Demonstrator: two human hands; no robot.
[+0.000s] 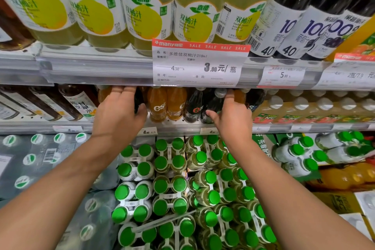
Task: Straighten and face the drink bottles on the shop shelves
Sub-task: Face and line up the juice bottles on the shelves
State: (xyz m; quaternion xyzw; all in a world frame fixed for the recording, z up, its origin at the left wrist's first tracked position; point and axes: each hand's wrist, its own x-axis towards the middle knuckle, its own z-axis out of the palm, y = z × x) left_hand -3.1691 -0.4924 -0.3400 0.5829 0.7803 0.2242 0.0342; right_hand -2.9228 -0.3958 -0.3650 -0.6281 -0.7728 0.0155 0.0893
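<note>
1. Head view: left hand [119,113] grips a dark bottle [139,101] on the middle shelf [176,128], likely turning its label outward.
2. Right hand [233,113] curls round another dark bottle [213,105], beside orange bottles [157,105].

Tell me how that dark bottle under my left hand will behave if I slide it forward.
The dark bottle with the red and white label looks tall and narrow, so a push up high may tip it. It seems full, so probably heavy for its size. The left hand grips it while orange bottles stand close beside, likely steadying it.
</note>
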